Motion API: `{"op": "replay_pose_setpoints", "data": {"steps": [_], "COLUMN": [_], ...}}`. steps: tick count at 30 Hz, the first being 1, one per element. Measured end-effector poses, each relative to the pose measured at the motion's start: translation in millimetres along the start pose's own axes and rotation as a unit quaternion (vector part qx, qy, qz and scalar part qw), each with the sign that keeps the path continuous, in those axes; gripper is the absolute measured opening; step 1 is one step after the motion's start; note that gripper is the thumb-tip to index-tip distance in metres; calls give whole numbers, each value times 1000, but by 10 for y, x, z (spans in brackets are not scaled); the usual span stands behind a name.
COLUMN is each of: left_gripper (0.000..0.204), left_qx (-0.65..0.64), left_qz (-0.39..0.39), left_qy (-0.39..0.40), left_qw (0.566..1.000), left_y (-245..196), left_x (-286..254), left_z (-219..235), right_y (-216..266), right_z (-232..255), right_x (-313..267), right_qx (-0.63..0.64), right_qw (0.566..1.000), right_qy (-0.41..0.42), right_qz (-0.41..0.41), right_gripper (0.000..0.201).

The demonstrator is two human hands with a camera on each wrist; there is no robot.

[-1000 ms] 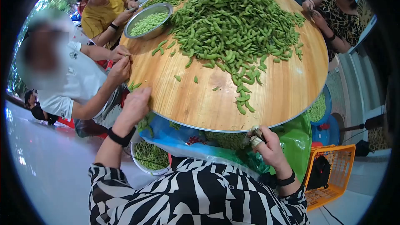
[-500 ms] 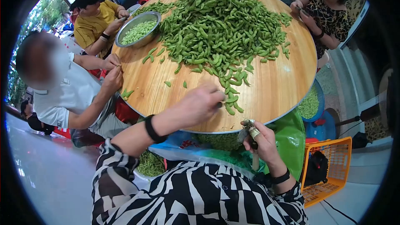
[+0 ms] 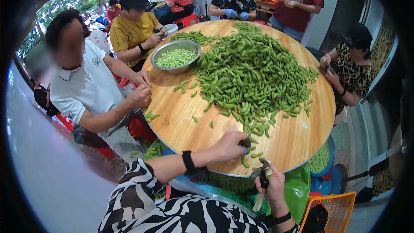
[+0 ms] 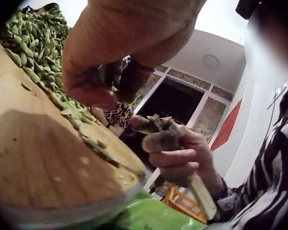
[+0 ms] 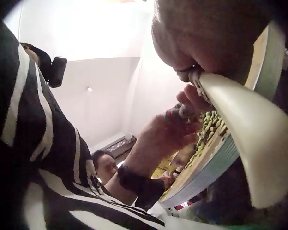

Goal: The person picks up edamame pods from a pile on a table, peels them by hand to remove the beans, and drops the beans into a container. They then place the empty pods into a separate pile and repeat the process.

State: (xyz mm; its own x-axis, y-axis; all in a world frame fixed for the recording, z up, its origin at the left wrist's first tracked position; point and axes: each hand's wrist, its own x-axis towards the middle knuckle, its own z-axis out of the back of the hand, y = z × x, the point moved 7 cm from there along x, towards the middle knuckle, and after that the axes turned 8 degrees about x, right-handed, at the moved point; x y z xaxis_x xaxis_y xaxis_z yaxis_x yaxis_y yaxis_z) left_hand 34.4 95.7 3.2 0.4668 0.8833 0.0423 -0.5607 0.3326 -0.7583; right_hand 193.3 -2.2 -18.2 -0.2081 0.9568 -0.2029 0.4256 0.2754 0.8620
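Note:
My left hand reaches over the near part of the round table, dark covers on its curled fingertips, right at a few loose green soybean pods. In the left wrist view a small green bit shows between those fingertips; whether they grip a pod I cannot tell. Just off the table's edge, my right hand grips a tool with a smooth, pale handle; its working end is hidden by the fingers. Tape and dark covers wrap several right fingers. A big heap of soybean pods fills the table's middle.
On the wooden table, a metal bowl holds shelled beans. Several people sit or stand around it handling pods. Below the near edge are green plastic, an orange crate and a blue basin of beans.
My left hand has swung from the table's left edge to the loose pods at its front. The right hand stays near the edge with the tool. The head view has tilted up.

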Motion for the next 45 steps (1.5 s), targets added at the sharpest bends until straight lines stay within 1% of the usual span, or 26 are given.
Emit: {"op": "replay_pose_setpoints", "data": {"steps": [1,2,4,8,11,13,16,18,21,25,26,27,28,30,31,32,33,34,35,36,37,38,39,41,43,45], "left_gripper": [17,17,14,20,20,20,17,15,15,14,13,12,12,20,31,40,30,25,21,21,21,24,24,21,19,19], "left_qx": [-104,-106,-227,-322,-295,-329,-250,-126,-74,-116,-281,-426,-422,-610,-628,-629,-633,-574,-514,-511,-360,-184,-183,76,130,186], "left_qz": [15,9,39,24,14,7,-23,-106,-128,-158,-31,97,87,135,194,225,195,169,146,145,-30,-204,-203,-306,-323,-337], "left_qy": [7,2,69,36,24,18,-13,-81,-112,-135,-5,128,130,233,241,255,253,231,201,204,117,22,26,-7,-19,-32], "left_qw": [994,994,971,946,955,944,968,983,983,971,959,890,893,745,714,699,705,767,821,823,925,961,962,949,937,922], "left_y": [-35,-98,-147,-11,45,34,37,-80,-89,-108,14,73,77,37,17,12,18,15,21,25,-87,-266,-303,-588,-745,-798], "left_x": [-50,-89,-188,-243,-289,-314,-342,-408,-432,-428,-381,-410,-412,-476,-505,-520,-497,-445,-420,-413,-337,-372,-374,-451,-511,-548], "left_z": [-4,6,-121,-257,-261,-223,-139,15,44,31,-127,-313,-305,-514,-565,-595,-580,-526,-478,-486,-279,-115,-66,79,143,137], "right_y": [6,15,29,59,20,1,-24,-34,-20,-17,-13,-7,-31,-78,-115,-202,-269,-61,-74,-101,-104,-100,-82,-104,-216,-248], "right_z": [-30,-81,-184,-315,-360,-399,-388,-379,-405,-358,-388,-405,-365,-328,-296,-240,-222,-358,-331,-300,-285,-280,-308,-299,-274,-263], "right_x": [44,78,109,144,126,134,161,163,175,169,148,133,123,70,64,65,70,34,30,38,53,50,24,-6,-5,9], "right_qx": [-4,-9,-13,5,-9,0,20,2,-14,-12,34,78,90,105,122,162,204,151,154,150,144,147,152,160,203,204], "right_qw": [1000,1000,999,998,998,998,998,999,1000,1000,999,995,994,992,988,980,967,980,981,983,985,985,984,982,969,969], "right_qy": [3,7,24,60,56,65,51,49,3,11,34,58,55,56,72,85,98,58,55,49,44,45,47,46,70,81], "right_qz": [6,15,20,25,18,21,19,21,20,21,4,-10,-17,-51,-53,-82,-117,-115,-107,-96,-86,-84,-85,-84,-124,-116], "right_gripper": [37,39,42,42,44,44,42,39,36,34,34,34,34,34,35,35,35,25,25,28,32,32,31,31,33,34]}}
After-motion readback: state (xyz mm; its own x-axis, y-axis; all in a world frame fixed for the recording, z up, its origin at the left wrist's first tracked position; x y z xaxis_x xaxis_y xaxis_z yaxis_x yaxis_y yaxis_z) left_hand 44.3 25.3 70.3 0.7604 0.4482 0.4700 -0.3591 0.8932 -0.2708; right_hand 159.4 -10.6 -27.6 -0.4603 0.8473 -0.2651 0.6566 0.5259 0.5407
